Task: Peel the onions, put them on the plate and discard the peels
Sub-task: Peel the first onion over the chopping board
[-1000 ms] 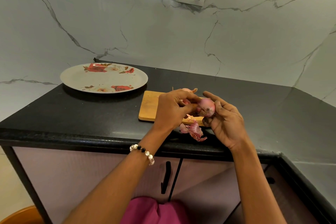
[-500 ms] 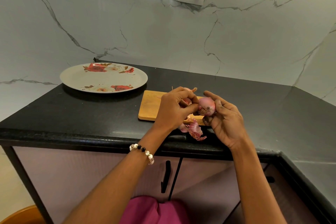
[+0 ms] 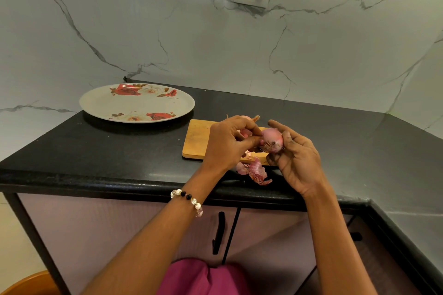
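Onion between left hand and right hand

Little has shifted in the last second. The onion has turned in the right hand, so its hairy root end now faces 6 o'clock, toward the person, where before it was tucked against the fingers. The left hand has closed its thumb and fingertips tighter at the onion's 9 o'clock side, pinching at the skin. Both hands have edged slightly toward 12 o'clock over the board.
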